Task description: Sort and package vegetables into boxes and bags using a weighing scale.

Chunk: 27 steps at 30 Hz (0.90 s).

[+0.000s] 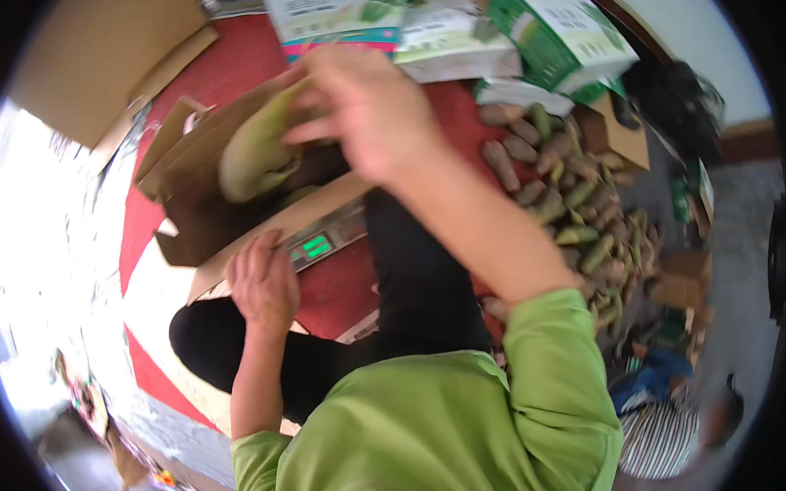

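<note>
My right hand (363, 106), blurred by motion, grips the upper end of a long pale green radish (253, 154) over an open cardboard box (186, 225). The radish hangs tilted, its thick end at the box's left side. More green produce partly shows in the box's shadow. At the near side, my left hand (264, 280) has its fingers curled over the box's edge. Right beside that hand, a scale (317, 245) shows a lit green display, partly covered by the box.
To the right lies a heap of green and brownish radishes (585, 200) on the red floor covering (322, 291). Printed green-and-white cartons (456, 40) stand at the back. A large cardboard sheet (97, 53) is at upper left. Another person in a striped top (659, 437) is at lower right.
</note>
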### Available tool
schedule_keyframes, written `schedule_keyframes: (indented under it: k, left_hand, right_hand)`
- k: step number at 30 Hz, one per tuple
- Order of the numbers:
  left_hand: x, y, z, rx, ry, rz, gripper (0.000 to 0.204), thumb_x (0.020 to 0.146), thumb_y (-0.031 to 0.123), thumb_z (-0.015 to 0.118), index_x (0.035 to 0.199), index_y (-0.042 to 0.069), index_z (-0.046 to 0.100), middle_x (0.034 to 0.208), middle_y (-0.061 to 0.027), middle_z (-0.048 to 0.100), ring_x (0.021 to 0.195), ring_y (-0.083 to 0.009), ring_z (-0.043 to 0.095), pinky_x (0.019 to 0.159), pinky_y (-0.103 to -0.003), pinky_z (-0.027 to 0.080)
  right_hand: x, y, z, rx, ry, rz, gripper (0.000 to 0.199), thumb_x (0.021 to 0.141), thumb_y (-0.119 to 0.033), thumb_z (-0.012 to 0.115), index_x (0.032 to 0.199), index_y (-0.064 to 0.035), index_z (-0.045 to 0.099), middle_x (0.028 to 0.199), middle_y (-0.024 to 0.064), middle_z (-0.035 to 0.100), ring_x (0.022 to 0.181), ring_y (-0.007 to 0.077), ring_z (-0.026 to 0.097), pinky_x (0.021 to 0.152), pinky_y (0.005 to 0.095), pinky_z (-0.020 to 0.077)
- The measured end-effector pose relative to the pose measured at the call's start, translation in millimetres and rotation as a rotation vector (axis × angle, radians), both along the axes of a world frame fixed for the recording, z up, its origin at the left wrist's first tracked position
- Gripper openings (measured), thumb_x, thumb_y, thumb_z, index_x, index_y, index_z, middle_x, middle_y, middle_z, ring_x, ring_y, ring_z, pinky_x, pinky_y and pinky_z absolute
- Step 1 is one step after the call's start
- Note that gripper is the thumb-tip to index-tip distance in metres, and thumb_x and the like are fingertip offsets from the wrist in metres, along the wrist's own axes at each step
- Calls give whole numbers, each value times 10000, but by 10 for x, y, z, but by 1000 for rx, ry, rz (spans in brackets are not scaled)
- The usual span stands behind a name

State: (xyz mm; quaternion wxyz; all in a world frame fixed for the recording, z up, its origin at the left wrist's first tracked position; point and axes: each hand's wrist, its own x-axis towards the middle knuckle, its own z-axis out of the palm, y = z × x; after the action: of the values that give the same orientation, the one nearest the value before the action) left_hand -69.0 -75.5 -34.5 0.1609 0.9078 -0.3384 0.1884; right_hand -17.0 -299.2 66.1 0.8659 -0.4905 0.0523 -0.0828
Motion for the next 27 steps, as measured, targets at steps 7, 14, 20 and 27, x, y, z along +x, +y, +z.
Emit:
schedule_keyframes:
  k: [7,14,20,27]
  left_hand:
    - [-33,83,-79,76,-31,34,206,834,135,591,1007,53,667,1185,-28,607,1056,-259,571,938,-407,383]
    - [-30,16,-98,112,-65,15,231,865,142,571,1048,40,668,1180,-12,615,1040,-249,577,900,-390,392]
    - [-35,-7,-110,112,-87,-8,241,865,154,572,1059,55,677,1172,-2,620,1025,-233,587,894,-380,395]
    - [-25,-1,-137,131,-124,-3,253,886,168,544,1072,63,680,1168,8,625,1023,-221,591,885,-375,401]
  right_hand:
    - [-65,74,-630,-465,-211,-377,302,853,-83,589,1126,44,574,934,71,631,793,90,559,710,242,476]
    - [-1186,-947,-804,-239,55,-524,177,853,-74,588,987,21,655,908,69,669,842,110,613,746,255,490]
    - [-2278,-1425,-2062,-633,589,-779,183,844,-77,598,993,14,652,934,93,685,887,177,639,795,292,493]
    - [-3557,-1322,-3222,-855,1007,-629,225,797,-176,629,990,-75,684,948,184,678,895,304,660,791,395,510]
